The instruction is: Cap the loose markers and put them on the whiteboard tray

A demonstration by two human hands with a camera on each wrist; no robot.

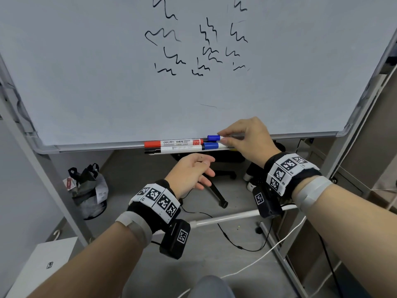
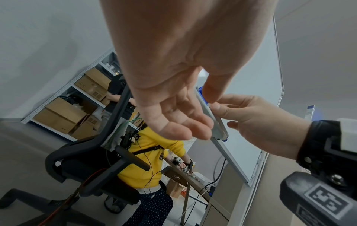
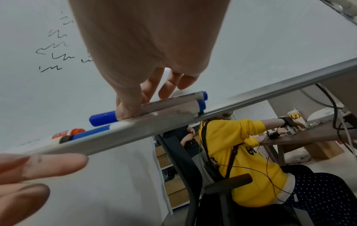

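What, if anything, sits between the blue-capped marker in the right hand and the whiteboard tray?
Nothing visible: the right hand holds the blue-capped white marker just above the grey metal whiteboard tray, alongside a second blue-capped marker already lying there.

Blue-capped markers, a red-capped marker, black scribbles on the white board.

A dark bag sits on the floor, left of the chair base. Cables trail right of it; a white box lies nearer.
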